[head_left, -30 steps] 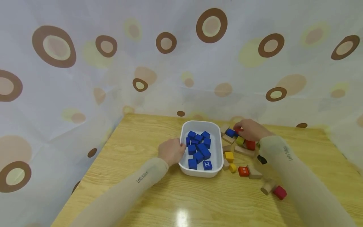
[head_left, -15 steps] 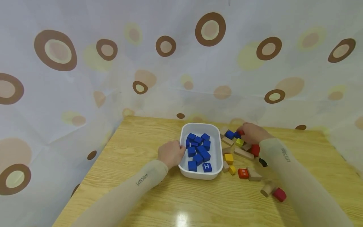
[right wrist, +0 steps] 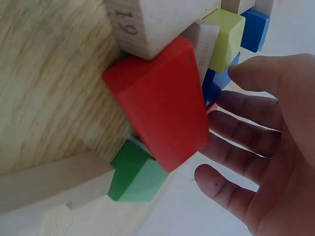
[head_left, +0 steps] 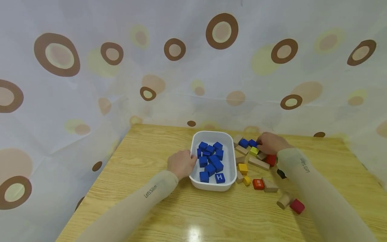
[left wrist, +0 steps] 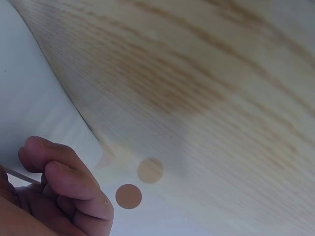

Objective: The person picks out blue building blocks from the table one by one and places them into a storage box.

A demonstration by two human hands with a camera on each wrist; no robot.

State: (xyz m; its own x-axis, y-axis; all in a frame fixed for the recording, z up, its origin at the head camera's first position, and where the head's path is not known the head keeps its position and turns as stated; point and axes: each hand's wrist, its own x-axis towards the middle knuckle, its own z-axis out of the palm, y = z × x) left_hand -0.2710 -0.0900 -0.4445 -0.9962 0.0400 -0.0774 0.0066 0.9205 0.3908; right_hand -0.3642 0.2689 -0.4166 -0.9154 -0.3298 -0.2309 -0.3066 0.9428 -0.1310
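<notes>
A white plastic tub [head_left: 213, 187] on the table holds several blue blocks [head_left: 203, 161]. My left hand [head_left: 182, 164] grips its left rim, fingers curled over the edge in the left wrist view. To the right of the tub, my right hand [head_left: 272, 144] is at the far side of a pile of toy blocks. In the right wrist view its fingers are mostly straight, close to a blue block [right wrist: 212, 84] and a sliver of red; whether they touch is unclear. A large red block [right wrist: 162, 108] lies beside those fingers, with a green block [right wrist: 138, 172] beneath.
Yellow [head_left: 254, 151], orange [head_left: 243, 168] and plain wooden blocks [head_left: 259, 163] lie between tub and right hand. Nearer me are a red tile [head_left: 258, 184], a wooden cylinder [head_left: 283, 201] and a crimson block [head_left: 297, 206]. A patterned sheet [head_left: 187, 74] backs the table.
My right hand has shifted a little right. The small red block at its fingertips no longer shows in the head view, and the blue block beside it is more exposed. The left hand stays on the tub.
</notes>
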